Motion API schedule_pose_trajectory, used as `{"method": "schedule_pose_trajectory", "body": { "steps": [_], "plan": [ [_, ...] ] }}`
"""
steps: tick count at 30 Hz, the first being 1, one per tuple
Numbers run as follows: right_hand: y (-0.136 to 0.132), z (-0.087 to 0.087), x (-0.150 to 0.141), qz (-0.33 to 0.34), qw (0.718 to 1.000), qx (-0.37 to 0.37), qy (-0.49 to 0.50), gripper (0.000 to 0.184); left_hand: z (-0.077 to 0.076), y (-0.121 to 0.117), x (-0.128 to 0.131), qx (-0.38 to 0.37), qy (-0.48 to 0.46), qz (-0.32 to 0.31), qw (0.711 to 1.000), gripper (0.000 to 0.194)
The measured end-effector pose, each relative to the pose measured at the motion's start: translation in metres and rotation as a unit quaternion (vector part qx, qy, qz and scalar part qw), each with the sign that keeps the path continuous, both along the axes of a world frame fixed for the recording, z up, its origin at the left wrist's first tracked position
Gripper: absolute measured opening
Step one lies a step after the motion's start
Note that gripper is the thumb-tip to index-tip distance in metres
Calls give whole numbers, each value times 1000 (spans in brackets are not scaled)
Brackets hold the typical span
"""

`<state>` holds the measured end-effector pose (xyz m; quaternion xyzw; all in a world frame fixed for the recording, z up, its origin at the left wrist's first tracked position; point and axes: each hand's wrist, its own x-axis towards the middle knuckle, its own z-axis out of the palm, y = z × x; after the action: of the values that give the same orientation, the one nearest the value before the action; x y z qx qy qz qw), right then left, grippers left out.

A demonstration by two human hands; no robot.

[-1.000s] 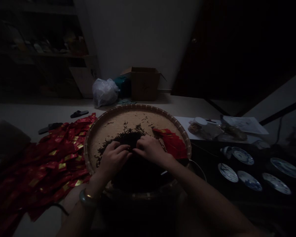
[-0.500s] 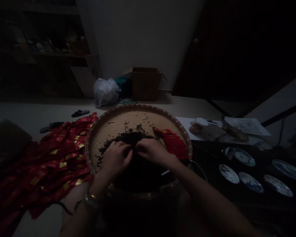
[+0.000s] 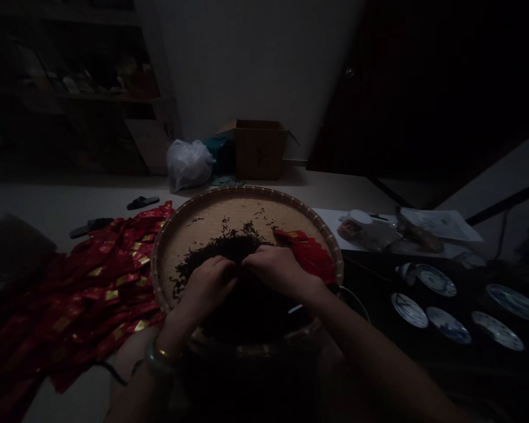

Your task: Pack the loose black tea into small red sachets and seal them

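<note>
A round woven bamboo tray [image 3: 198, 220] stands in front of me with a heap of dark, twisted dried leaves [image 3: 233, 244] that look like tea. My left hand [image 3: 209, 282] is over the near part of the heap, fingers curled into a pinch. Close beside it, my right hand [image 3: 273, 267] is also closed, its fingertips almost meeting the left ones. Whatever lies between the fingertips is too dark to make out. Flat red packets [image 3: 312, 255] lie fanned out at the tray's right side, just beyond my right hand.
Many red and gold packets [image 3: 114, 282] are piled on the floor at left, near dark slippers [image 3: 143, 202]. Behind the tray are a white plastic bag [image 3: 189, 164] and a cardboard box [image 3: 261, 153]. At right, a dark table bears blue-and-white dishes [image 3: 448, 325] and a lidded jar [image 3: 357, 224].
My left hand has turned slightly, its thumb and fingers drawing together. The right hand has shifted very little. The packets and leaves look the same.
</note>
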<state>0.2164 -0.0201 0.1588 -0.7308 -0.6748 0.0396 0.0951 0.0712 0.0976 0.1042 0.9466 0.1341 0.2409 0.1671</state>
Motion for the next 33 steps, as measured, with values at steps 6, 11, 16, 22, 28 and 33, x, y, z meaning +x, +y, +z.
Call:
{"method": "schedule_pose_trajectory", "body": {
  "steps": [6, 11, 16, 22, 28, 33],
  "plan": [
    [10, -6, -2, 5, 1000, -21, -14, 17, -4, 2, 0, -23, -34, -47, 998, 13],
    [8, -3, 2, -40, 997, -53, 25, 20, -7, 2, -2, -12, -56, -90, 994, 12],
    [3, 4, 0, -74, 996, -42, 16, 19, -9, 4, -2, -18, -49, -95, 994, 13],
    [6, 16, -14, -48, 993, -99, -45, 23, -10, 4, -2, -25, -37, -98, 994, 13],
    [17, 8, -22, -9, 998, -55, -18, 22, -13, 7, -1, -40, -60, -88, 993, 14],
    [19, 1, -14, -24, 995, -92, -24, 22, -14, 10, -3, -38, -52, -72, 995, 9]
  ]
}}
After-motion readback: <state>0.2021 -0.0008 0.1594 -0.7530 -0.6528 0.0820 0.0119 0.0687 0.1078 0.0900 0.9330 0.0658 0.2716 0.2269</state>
